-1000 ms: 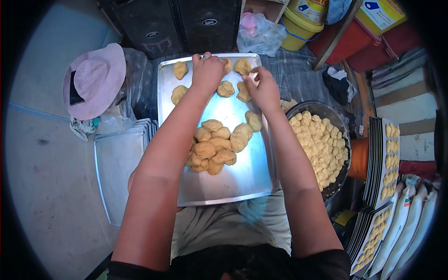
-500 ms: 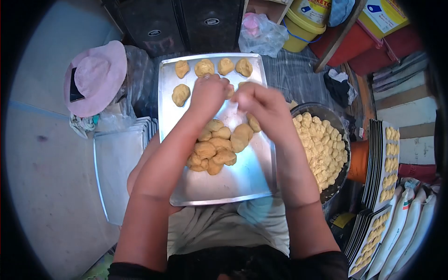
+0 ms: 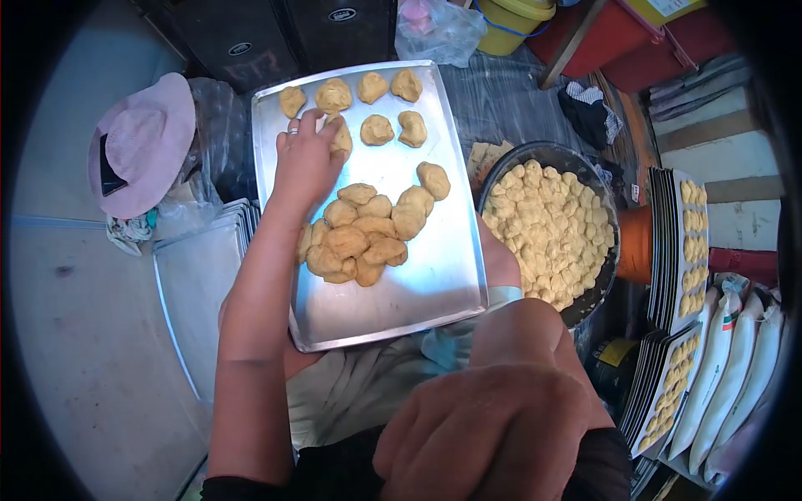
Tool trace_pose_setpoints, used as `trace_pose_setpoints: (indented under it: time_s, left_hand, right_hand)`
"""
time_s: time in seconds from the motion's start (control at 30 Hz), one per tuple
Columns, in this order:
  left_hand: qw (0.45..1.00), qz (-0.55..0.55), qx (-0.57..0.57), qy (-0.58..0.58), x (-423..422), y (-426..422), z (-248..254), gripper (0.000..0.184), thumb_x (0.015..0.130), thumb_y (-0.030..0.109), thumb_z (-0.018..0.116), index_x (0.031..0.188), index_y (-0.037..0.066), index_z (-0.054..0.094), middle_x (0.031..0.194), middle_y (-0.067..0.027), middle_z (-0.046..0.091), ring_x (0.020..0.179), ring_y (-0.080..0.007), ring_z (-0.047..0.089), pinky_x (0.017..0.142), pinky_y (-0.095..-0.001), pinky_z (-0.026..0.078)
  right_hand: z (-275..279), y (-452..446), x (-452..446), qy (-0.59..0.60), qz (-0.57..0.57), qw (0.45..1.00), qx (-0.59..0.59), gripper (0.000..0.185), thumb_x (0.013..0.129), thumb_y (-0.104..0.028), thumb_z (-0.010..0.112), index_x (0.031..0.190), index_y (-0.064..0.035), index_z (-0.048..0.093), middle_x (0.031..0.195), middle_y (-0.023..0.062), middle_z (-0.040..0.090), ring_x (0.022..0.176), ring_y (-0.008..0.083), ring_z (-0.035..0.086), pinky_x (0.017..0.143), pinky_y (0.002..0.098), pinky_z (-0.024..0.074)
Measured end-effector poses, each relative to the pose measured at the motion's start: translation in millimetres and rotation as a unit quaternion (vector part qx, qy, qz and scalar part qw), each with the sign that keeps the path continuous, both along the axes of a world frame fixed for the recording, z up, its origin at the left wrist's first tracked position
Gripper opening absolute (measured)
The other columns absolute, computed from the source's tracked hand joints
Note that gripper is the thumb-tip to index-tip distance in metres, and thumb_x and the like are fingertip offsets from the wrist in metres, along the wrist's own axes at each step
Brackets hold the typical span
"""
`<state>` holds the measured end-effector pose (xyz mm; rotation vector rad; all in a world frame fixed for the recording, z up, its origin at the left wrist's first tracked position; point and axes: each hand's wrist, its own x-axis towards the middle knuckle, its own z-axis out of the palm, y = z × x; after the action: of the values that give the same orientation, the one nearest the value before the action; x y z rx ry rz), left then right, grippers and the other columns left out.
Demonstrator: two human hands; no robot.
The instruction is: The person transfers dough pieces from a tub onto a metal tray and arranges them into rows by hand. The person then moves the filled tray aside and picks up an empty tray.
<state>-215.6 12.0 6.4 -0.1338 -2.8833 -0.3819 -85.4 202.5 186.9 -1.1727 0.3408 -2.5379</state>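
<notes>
The dough piece [image 3: 341,138] is tan, rounded and lumpy, and lies at the upper left of the metal tray [image 3: 409,305], against the left hand [image 3: 307,163]. Six similar pieces [image 3: 377,129] are spaced apart near it: four along the far edge, two to its right. Toward the tray's middle, a heaped pile [image 3: 351,238] of larger, smooth, oval lumps is pressed together. The left hand is palm down, arm extended, with a ring on one finger; its fingers are bent and touch the piece, but whether they grip it cannot be told. The right hand [image 3: 493,430] is close to the camera, back uppermost, fingers curled inward; whether it holds anything cannot be told. The tray's near edge overlies the lap [image 3: 359,392]. To the right, a black basin [image 3: 547,151] contains many small dough lumps [image 3: 547,238]; beyond it are an orange bucket [image 3: 635,242], stacked trays [image 3: 664,250] and white sacks [image 3: 727,384]. A pink hat [image 3: 163,125] lies to the left, and black cabinets [image 3: 342,50] stand at the far side.
</notes>
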Motion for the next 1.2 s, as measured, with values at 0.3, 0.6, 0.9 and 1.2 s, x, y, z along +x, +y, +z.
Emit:
trace_pose_setpoints:
  time_s: [0.3, 0.6, 0.9, 1.2]
  left_hand:
    - [0.987, -0.159, 0.019, -0.021, -32.2, 24.0, -12.3, 0.035, 0.089, 0.022, 0.064, 0.124, 0.017, 0.067, 0.124, -0.0034, 0.065, 0.121, -0.0248, 0.054, 0.101, -0.0433, 0.031]
    - [0.991, -0.079, 0.089, -0.059, 44.9, 9.9, 8.1, 0.04, 0.092, 0.031, 0.061, 0.128, 0.012, 0.062, 0.125, -0.0138, 0.059, 0.114, -0.0344, 0.055, 0.095, -0.0472, 0.039]
    - [0.946, -0.038, 0.3, -0.12, 139.0, 3.5, -11.8, 0.044, 0.087, 0.014, 0.067, 0.13, 0.007, 0.057, 0.101, -0.0154, 0.065, 0.089, -0.0264, 0.064, 0.082, -0.037, 0.049]
    - [0.945, 0.123, 0.297, 0.059, 109.7, -20.2, -8.5, 0.025, 0.089, 0.02, 0.067, 0.108, 0.003, 0.071, 0.097, -0.0134, 0.062, 0.085, -0.0322, 0.062, 0.077, -0.0392, 0.052]
  right_hand:
    - [-33.3, 34.8, -79.6, 0.104, -0.417, 0.784, 0.447, 0.021, 0.078, -0.016, 0.079, 0.071, -0.0059, 0.063, 0.075, 0.002, 0.057, 0.066, 0.0116, 0.053, 0.061, 0.0275, 0.0445]
    - [-193.8, 36.6, -178.2, 0.166, -0.489, 0.49, 0.702, 0.042, 0.077, -0.017, 0.077, 0.115, -0.0048, 0.062, 0.11, 0.0189, 0.061, 0.099, 0.038, 0.059, 0.09, 0.0442, 0.0476]
    - [-210.3, 75.2, -94.1, 0.099, -0.317, 0.612, 0.718, 0.021, 0.082, -0.011, 0.07, 0.102, -0.0042, 0.07, 0.104, 0.0136, 0.061, 0.101, 0.0308, 0.059, 0.091, 0.0381, 0.0477]
    - [-190.4, 28.6, -116.0, 0.215, -0.489, 0.505, 0.678, 0.015, 0.082, -0.013, 0.069, 0.096, -0.0088, 0.071, 0.1, 0.0105, 0.066, 0.093, 0.0319, 0.064, 0.085, 0.0411, 0.0461]
